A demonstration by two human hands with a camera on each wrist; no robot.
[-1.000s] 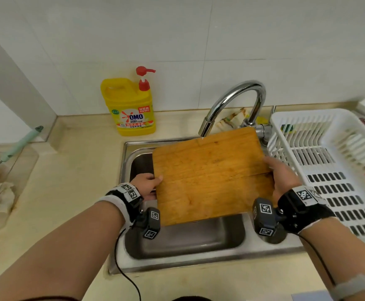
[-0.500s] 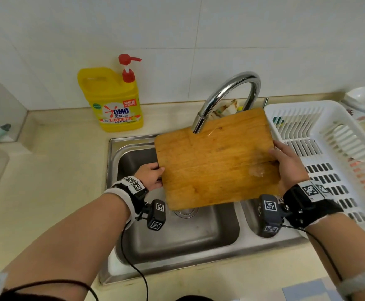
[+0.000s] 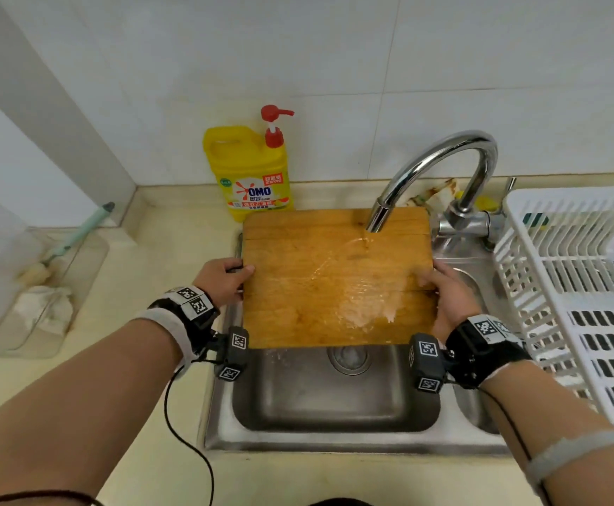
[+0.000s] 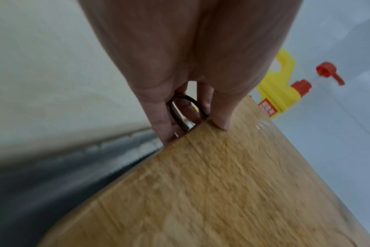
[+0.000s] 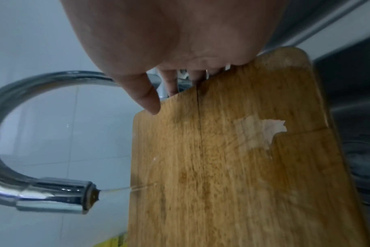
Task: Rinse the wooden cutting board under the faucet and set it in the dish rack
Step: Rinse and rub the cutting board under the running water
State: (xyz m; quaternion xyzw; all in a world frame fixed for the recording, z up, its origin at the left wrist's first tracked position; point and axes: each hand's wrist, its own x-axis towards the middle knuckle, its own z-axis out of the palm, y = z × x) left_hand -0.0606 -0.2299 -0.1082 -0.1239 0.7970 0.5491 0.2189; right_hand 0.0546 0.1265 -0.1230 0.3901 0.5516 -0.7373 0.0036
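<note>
A: Where's the cutting board (image 3: 320,279)?
B: We hold it over the sink (image 3: 334,399), far edge under the faucet (image 3: 426,169), water running across it.
A: Grip?
B: Our left hand (image 3: 221,277) clasps the left edge, thumb on top; our right hand (image 3: 448,290) clasps the right edge. The board spans between them.
A: Dish rack (image 3: 568,286)?
B: Right of the sink, apart from the board.

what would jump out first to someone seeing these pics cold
The wooden cutting board, held over the sink by the left hand and right hand at its side edges, with water from the chrome faucet sheeting down it. Next, the yellow detergent bottle by the wall behind, and the white dish rack at right.
</note>
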